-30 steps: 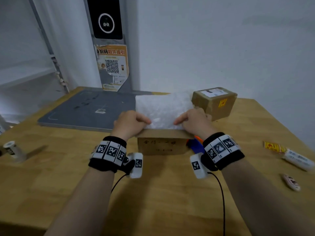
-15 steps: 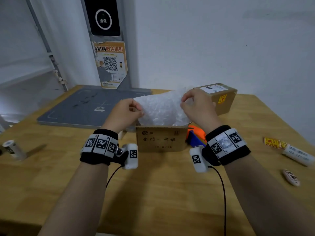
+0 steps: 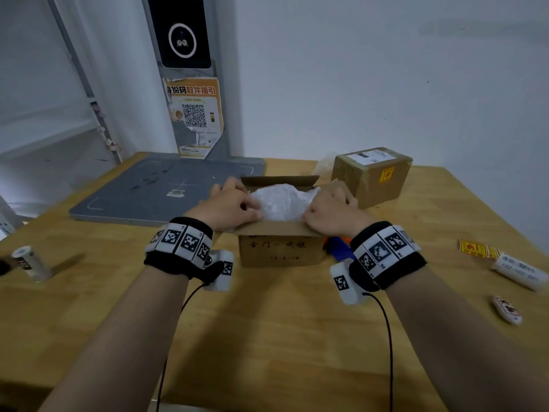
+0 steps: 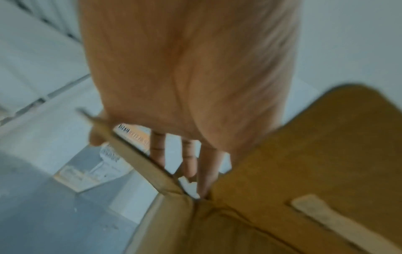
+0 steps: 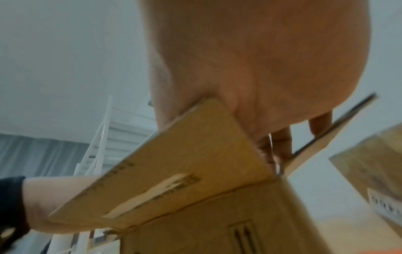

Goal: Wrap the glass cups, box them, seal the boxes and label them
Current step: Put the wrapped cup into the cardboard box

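Open brown cardboard box (image 3: 280,248), flaps raised, at table centre; crumpled white bubble-wrap bundle (image 3: 282,200) inside; sealed labelled box (image 3: 372,176) at 2 o'clock.

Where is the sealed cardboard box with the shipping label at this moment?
In the head view the sealed box stands at the table's far right, beside the wall, just behind and right of the open box.

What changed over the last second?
Both hands, left hand and right hand, lifted the bubble wrap off the open box, then pushed it down inside, fingers now tucked in at its sides. The sealed box and the tape roll stayed put.
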A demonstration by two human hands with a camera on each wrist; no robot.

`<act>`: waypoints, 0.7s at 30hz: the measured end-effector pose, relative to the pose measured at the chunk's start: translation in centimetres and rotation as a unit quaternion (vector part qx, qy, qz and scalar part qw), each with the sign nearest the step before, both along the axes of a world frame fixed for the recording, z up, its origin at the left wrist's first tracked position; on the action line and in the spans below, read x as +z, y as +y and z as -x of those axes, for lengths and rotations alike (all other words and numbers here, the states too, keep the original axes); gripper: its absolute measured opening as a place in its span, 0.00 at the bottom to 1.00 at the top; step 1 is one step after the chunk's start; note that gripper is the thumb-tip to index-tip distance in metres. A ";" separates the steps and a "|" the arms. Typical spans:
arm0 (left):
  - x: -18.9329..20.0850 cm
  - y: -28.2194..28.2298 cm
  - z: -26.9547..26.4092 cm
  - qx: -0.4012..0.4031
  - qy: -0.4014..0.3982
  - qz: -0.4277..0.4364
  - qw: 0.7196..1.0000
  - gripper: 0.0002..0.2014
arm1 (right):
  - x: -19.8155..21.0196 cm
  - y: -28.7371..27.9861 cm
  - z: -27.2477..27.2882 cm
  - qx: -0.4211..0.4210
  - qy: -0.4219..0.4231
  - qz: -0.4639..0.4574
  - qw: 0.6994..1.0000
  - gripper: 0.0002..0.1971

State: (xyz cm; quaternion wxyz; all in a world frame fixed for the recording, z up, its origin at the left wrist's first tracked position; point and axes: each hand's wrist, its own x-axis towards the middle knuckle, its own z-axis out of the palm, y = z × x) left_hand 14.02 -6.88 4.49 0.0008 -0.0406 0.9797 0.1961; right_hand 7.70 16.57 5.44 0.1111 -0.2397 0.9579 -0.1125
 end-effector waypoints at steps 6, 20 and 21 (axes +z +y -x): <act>-0.6 -0.8 0.0 -0.037 -0.017 0.040 0.998 0.45 | 0.2 1.5 0.1 0.065 0.055 -0.037 0.996 0.38; -2.8 -1.6 1.3 -0.056 -0.059 0.016 0.997 0.61 | -0.9 -1.2 2.2 0.063 -0.012 -0.077 0.995 0.21; -2.9 -1.6 1.3 -0.056 -0.061 0.016 0.996 0.61 | -0.8 -1.4 2.2 0.059 -0.015 -0.094 0.994 0.22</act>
